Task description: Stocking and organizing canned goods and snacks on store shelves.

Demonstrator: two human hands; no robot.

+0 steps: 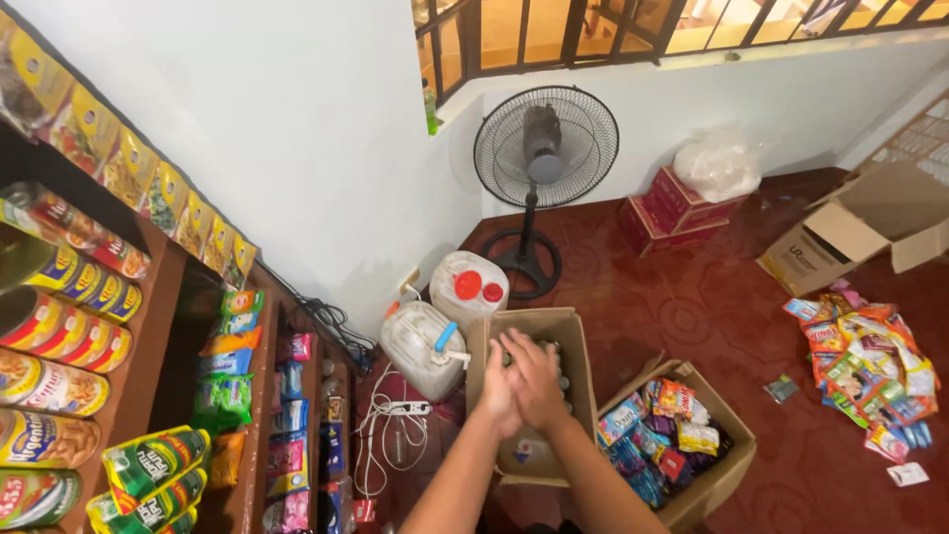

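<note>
Both hands reach down together over an open cardboard box [532, 341] on the dark red tiled floor [722, 316], straight ahead of the person. The left hand [499, 396] and right hand [537, 376] overlap, right laid partly across left, fingers loosely extended and flat; whether they grip anything beneath cannot be told. The box is plain brown, tall and narrow, its flaps folded out, and small bottle tops or cans show dimly inside (too dark to count).

Just right of it, nearly touching, sits a second open carton [692, 450] crammed with bright sachets and snack packets. To the left, two pale plastic jerrycans stand side by side: the nearer jerrycan [423, 348] with a blue spout, the farther jerrycan [471, 287] with two red caps. A white power strip [403, 407] and loose cables lie in front of them.

Along the left edge runs a wooden shelf [158, 326] stocked with rows of tins below and hanging packets above.

Farther off, a heap of colourful sachets [868, 371] spreads on the floor at right, with an empty tipped carton [860, 232] behind it. Against the far wall stand one black pedestal fan [545, 148] and two stacked red boxes [672, 213] topped by a white plastic bag [717, 163].
</note>
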